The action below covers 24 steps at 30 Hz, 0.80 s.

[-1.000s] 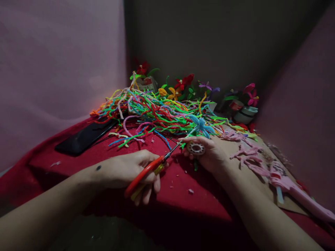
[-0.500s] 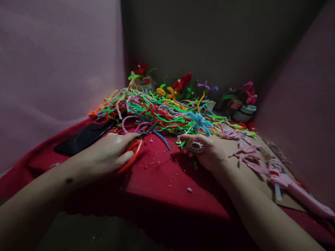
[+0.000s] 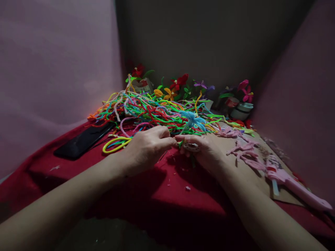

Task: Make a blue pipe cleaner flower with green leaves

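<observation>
My right hand (image 3: 206,153) rests on the red cloth (image 3: 162,195). It is closed on the green stem of a blue pipe-cleaner flower (image 3: 192,120) and on a small round spool (image 3: 192,147). My left hand (image 3: 148,148) is pinched shut right at the right hand's fingertips, by the stem's base. What it pinches is too small to make out. The scissors (image 3: 115,144) lie on the cloth to the left of my left hand, only a yellow handle loop showing. Behind both hands is a heap of coloured pipe cleaners (image 3: 151,109).
A black phone (image 3: 82,141) lies at the left on the cloth. Finished pipe-cleaner flowers (image 3: 178,85) and small pots (image 3: 242,109) stand along the back wall. At the right a pink glue gun (image 3: 290,183) and pink pieces (image 3: 242,150) lie on brown cardboard (image 3: 264,174).
My left hand swung the scissors away from the flower to the left, let them go by the pile, and came back to pinch at the right hand's fingertips.
</observation>
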### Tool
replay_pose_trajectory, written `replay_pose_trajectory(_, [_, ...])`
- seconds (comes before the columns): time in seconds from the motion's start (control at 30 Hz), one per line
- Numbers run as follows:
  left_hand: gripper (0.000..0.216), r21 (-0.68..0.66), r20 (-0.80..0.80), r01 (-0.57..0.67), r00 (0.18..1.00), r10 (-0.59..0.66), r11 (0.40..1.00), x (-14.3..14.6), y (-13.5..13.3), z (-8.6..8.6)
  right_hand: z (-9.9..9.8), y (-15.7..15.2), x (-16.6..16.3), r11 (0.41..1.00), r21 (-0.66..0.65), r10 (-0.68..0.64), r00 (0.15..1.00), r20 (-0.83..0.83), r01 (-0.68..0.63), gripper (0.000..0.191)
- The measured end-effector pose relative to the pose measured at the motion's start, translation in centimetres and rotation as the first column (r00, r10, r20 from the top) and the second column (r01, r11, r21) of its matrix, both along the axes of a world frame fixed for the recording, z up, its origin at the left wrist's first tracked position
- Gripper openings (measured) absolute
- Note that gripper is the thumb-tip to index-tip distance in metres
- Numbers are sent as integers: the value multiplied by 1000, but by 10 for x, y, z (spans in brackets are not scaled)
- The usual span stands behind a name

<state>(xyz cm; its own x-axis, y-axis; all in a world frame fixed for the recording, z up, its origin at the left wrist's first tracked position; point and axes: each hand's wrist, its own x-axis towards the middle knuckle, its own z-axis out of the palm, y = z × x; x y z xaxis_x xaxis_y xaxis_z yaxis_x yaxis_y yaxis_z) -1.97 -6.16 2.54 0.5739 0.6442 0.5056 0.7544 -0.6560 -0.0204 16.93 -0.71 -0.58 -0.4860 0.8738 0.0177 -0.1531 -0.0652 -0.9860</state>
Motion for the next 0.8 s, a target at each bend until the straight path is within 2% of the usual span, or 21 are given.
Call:
replay_pose_trajectory(0.13, [27,-2,-170,-37,985,36,999,11,9,-3,2,-1,0,998,45,33,999,27,-34,23])
replay_pose_trajectory(0.3, [27,-90,-242,-26,970,4,996,13,14,1,4,-2,0,997,60,35,996,82,-40,20])
replay_pose_trajectory(0.47, [21,11,-334,-71,940,71,997,18,13,1,-1,1,0,996,51,65,997,50,-67,19])
replay_pose_trajectory(0.63, [24,197,-272,-163,938,213,967,23,13,-15,-5,2,-1,998,31,48,999,-9,-48,25])
replay_pose_trajectory(0.7, [24,191,-198,-259,935,295,947,25,13,-22,-6,2,-2,999,27,26,1000,-15,-26,25])
replay_pose_trajectory(0.8, [20,104,-73,-354,929,362,929,28,13,-28,-5,0,-5,1000,4,9,999,-50,-9,25])
